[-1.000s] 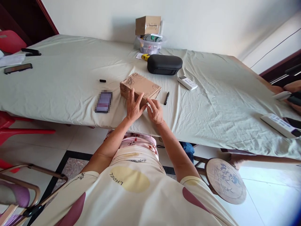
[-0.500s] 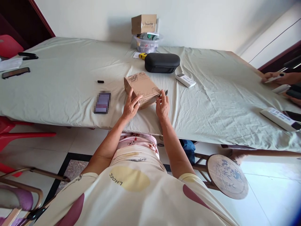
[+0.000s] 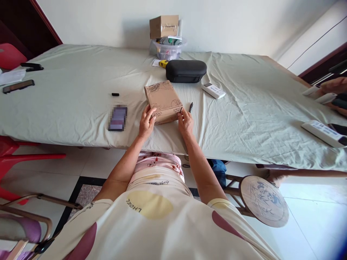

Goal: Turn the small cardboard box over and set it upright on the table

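Mid-frame, left hand (image 3: pixel 146 124) and right hand (image 3: pixel 186 122) clamp fingers on near corners of the cardboard box (image 3: pixel 163 96), likely steadying it.

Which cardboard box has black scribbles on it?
The lower box, between the person's left hand and right hand: dark squiggles mark its top and front. The upper box, above the plastic tub, shows none that I can see.

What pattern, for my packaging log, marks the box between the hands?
The box is brown with dark scribbled line drawings, seen in the head view.
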The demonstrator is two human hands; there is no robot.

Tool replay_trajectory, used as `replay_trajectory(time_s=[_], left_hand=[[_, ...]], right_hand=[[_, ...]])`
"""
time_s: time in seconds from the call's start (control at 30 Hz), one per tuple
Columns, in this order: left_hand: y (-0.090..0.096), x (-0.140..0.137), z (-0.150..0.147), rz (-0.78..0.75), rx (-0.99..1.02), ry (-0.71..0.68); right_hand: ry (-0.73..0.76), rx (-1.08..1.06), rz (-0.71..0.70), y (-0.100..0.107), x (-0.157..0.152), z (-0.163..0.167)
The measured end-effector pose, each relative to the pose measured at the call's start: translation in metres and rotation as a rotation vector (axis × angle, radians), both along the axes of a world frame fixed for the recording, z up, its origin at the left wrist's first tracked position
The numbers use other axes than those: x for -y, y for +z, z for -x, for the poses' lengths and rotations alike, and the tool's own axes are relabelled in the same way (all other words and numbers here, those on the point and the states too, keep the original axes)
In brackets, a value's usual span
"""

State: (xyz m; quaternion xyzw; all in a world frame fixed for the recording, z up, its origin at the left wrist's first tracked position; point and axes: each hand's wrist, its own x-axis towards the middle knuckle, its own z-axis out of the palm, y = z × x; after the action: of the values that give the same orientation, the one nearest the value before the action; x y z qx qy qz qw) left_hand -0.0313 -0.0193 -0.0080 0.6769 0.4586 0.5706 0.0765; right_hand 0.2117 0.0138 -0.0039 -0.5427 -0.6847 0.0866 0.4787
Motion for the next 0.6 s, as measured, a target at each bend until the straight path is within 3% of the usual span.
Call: replay_trajectory(time_s=[0.17,0.3,0.43,0.6], left_hand=[[-0.004,-0.004,0.004,0.004,0.103,-0.002],[-0.011,-0.01,0.009,0.115,0.278,-0.075],[-0.014,-0.013,0.01,0.216,0.413,-0.174],[-0.01,-0.008,0.005,0.235,0.268,-0.051]], right_hand=[[-0.031,-0.038,0.007,-0.001,0.0,0.001],[0.017,-0.129,0.059,-0.001,0.0,0.002],[0.09,-0.25,0.004,0.002,0.001,0.002],[0.119,-0.358,-0.114,0.003,0.0,0.002]])
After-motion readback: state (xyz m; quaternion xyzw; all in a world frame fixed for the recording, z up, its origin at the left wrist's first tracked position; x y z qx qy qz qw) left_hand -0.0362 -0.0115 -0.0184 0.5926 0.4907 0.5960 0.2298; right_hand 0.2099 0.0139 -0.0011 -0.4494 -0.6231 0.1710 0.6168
